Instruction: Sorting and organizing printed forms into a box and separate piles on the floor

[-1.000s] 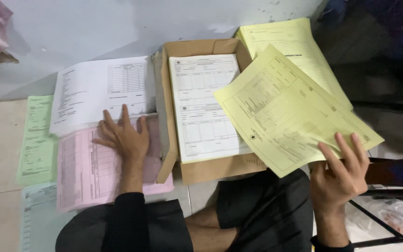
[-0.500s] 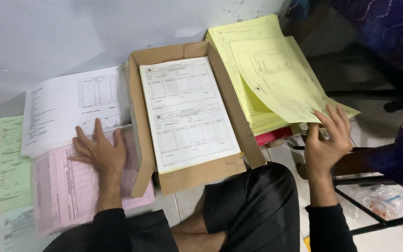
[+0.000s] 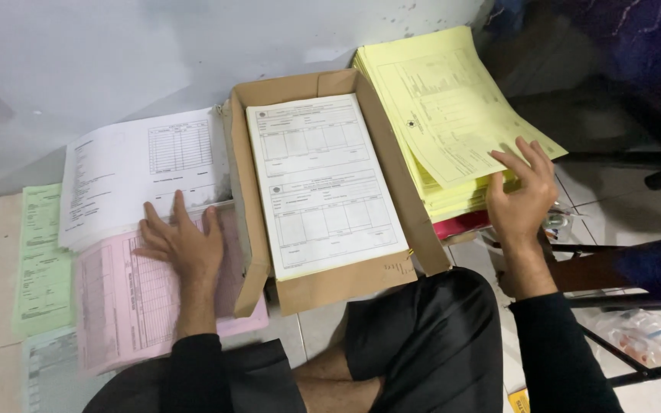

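The left hand (image 3: 181,243) lies flat and open, palm down, on the pink forms (image 3: 128,306), fingers reaching the edge of the white sheets (image 3: 139,172) above them; green forms (image 3: 40,260) lie to the left on the floor. The right hand (image 3: 523,197) rests with fingers spread on the top yellow sheet (image 3: 453,122) of the yellow stack (image 3: 430,191), gripping nothing; between the hands stands a cardboard box (image 3: 338,283) holding white printed forms (image 3: 323,183).
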